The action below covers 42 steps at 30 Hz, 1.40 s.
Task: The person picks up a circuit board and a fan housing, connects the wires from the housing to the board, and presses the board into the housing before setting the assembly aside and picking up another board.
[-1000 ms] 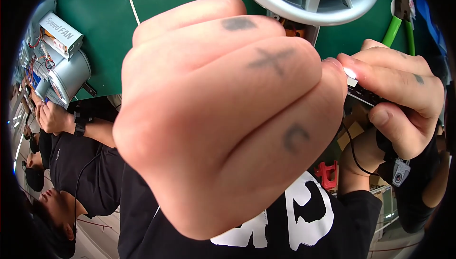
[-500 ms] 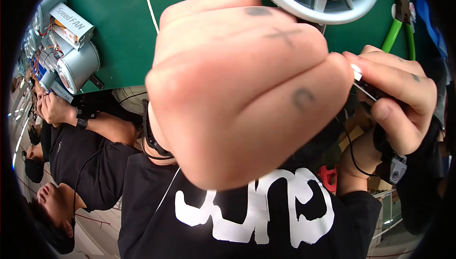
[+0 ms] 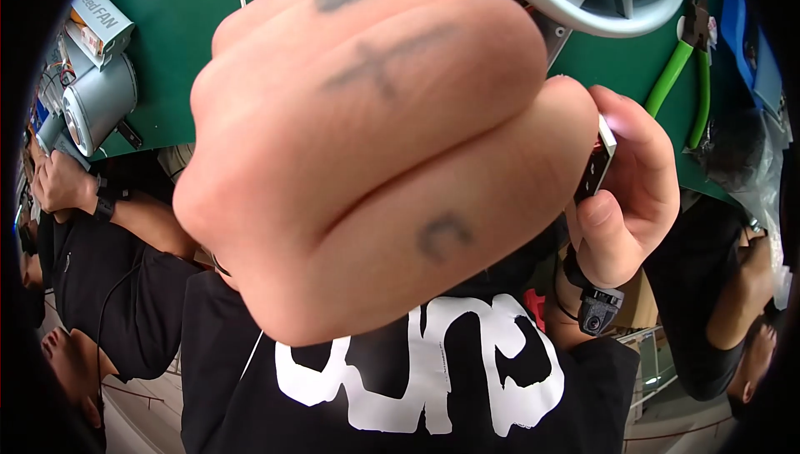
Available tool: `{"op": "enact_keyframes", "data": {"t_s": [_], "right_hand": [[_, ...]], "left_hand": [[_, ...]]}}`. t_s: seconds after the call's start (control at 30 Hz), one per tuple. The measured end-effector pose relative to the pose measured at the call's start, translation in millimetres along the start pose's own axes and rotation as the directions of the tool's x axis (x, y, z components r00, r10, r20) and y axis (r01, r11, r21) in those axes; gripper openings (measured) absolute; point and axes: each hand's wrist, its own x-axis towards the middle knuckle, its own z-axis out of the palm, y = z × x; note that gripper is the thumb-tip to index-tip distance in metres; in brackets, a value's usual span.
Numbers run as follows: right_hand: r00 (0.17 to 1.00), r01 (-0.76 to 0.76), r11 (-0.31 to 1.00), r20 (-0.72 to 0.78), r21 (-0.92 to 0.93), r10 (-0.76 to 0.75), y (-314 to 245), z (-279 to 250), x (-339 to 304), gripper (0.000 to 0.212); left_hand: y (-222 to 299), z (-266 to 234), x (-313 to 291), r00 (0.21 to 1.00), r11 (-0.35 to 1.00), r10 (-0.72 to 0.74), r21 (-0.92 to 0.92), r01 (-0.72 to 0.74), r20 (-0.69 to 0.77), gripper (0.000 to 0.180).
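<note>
My left hand point(image 3: 367, 146) fills the middle of the view, very close, its back toward me and its fingers curled closed. Whatever those fingers hold is hidden behind the hand. To the right, my right hand point(image 3: 637, 187) pinches a small flat black part with a white edge point(image 3: 597, 161) between thumb and fingers. A bit of red shows on that part, and its left side disappears behind my left forefinger. The two hands meet or nearly meet at this part; whether they touch, I cannot tell.
A white round fan-like housing point(image 3: 612, 17) stands on the green table point(image 3: 175, 37) at the top right. Beside it lie green-handled cutters point(image 3: 685, 62) and clear plastic bags point(image 3: 742, 154). Grey cylinders point(image 3: 100, 104) and a box point(image 3: 100, 25) sit at left. Co-workers are on both sides.
My left hand has shifted left and appears larger. My right hand has moved left and turned, so more of the black part's face and white edge shows.
</note>
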Motion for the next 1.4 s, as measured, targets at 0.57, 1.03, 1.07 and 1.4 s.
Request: {"op": "enact_keyframes", "data": {"t_s": [0.57,1.03,1.07,1.4], "right_hand": [[0.992,0.126,0.984,-0.014,0.128,-0.125,6,44,-38,0.076],[0.990,-0.022,0.997,-0.140,0.078,0.032,-6,44,-39,0.071],[0.990,-0.023,0.998,-0.141,0.059,0.031,-6,46,-39,0.070],[0.993,-0.029,0.998,-0.116,-0.057,0.023,-11,42,-40,0.066]], "left_hand": [[-9,1,-37,0.986,0.960,0.155,-0.226,-0.165,-0.064,0.041],[-17,-1,-45,0.996,0.945,0.064,-0.317,-0.082,-0.068,0.039],[-16,-1,-46,0.996,0.943,0.061,-0.324,-0.080,-0.070,0.039],[-9,7,-39,0.998,0.918,0.021,-0.394,-0.043,-0.061,0.037]]}}
